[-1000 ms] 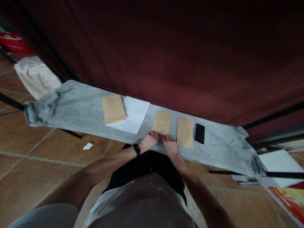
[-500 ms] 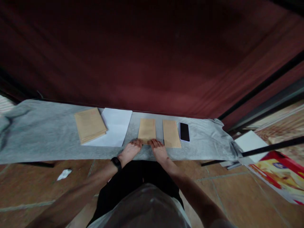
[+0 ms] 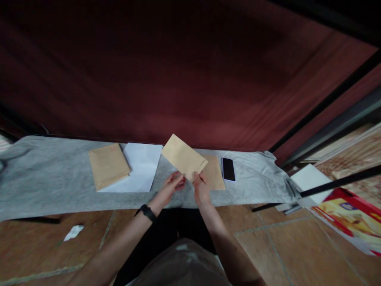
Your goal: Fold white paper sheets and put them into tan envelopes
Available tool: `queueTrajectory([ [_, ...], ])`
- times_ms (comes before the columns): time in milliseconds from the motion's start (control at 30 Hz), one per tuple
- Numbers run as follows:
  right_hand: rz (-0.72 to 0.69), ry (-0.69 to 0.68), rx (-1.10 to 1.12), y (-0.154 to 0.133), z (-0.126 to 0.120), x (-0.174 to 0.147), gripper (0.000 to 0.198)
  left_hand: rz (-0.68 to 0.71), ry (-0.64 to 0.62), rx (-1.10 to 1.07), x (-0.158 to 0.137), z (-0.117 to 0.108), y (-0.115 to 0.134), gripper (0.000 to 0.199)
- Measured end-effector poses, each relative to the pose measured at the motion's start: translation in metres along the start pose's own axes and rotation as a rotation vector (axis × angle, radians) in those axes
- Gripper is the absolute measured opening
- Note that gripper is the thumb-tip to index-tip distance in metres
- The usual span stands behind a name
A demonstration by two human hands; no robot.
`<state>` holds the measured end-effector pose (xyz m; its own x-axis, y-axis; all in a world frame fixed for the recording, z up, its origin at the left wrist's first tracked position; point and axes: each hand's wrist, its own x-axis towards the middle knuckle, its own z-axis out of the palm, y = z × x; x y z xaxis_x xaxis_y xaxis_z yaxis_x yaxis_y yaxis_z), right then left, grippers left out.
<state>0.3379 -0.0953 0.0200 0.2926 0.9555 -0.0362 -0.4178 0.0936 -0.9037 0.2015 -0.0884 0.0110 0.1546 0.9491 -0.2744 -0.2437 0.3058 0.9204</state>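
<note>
A brown paper envelope (image 3: 183, 158) is lifted and tilted above the cloth, held at its lower right edge by my right hand (image 3: 201, 188), thumb on top. My left hand (image 3: 172, 186) is close to the envelope's lower edge, its fingers loosely curled and apart; whether the fingertips touch the paper is hard to make out. Another brown envelope (image 3: 214, 173) lies flat on the right, partly covered by the held one and my right hand. On the left, a stack of brown envelopes (image 3: 108, 166) overlaps white paper sheets (image 3: 144, 169).
A grey cloth (image 3: 59, 178) covers the narrow table, with a dark red panel (image 3: 178, 79) behind it. A phone (image 3: 228, 169) lies at the right. White scrap (image 3: 74, 232) is on the tiled floor; a red and yellow box (image 3: 354, 218) stands right of the table.
The envelope that lay flat under both hands has been raised and turned at an angle. My right hand now grips its edge, and my left hand has moved beside its lower edge.
</note>
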Motion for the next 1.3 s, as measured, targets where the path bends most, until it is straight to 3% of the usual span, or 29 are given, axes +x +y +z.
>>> queueTrajectory([
  [100, 0.107, 0.043, 0.171, 0.027, 0.006, -0.018, 0.025, -0.062, -0.061, -0.069, -0.006, 0.015, -0.017, 0.053],
  [233, 0.213, 0.062, 0.243, 0.041, -0.001, -0.027, 0.022, -0.089, -0.012, 0.017, -0.007, 0.020, -0.028, 0.043],
  [367, 0.294, 0.056, 0.198, 0.037, -0.017, -0.021, 0.026, -0.070, -0.029, 0.138, -0.002, 0.012, -0.021, 0.040],
  [567, 0.394, 0.151, 0.141, 0.037, -0.040, -0.010, 0.032, -0.124, -0.078, 0.225, 0.010, -0.010, -0.010, 0.036],
  [667, 0.409, 0.147, 0.034, 0.040, -0.046, -0.008, 0.036, -0.139, -0.006, 0.303, 0.016, -0.021, -0.011, 0.034],
  [933, 0.365, 0.008, -0.525, 0.044, -0.053, -0.001, 0.028, -0.191, 0.092, 0.400, 0.020, -0.031, -0.021, 0.026],
  [1067, 0.260, 0.052, -0.724, 0.035, -0.063, -0.008, 0.017, -0.200, 0.116, 0.447, 0.020, -0.028, -0.026, 0.025],
  [1133, 0.107, 0.037, -0.898, 0.031, -0.063, -0.017, 0.021, -0.200, 0.129, 0.470, 0.021, -0.026, -0.028, 0.025],
  [1200, -0.135, -0.111, -1.136, 0.030, -0.060, -0.029, 0.030, -0.197, 0.138, 0.493, 0.022, -0.025, -0.030, 0.025],
  [1300, -0.445, -0.437, -1.403, 0.038, -0.055, -0.045, 0.040, -0.183, 0.145, 0.528, 0.022, -0.024, -0.031, 0.024],
])
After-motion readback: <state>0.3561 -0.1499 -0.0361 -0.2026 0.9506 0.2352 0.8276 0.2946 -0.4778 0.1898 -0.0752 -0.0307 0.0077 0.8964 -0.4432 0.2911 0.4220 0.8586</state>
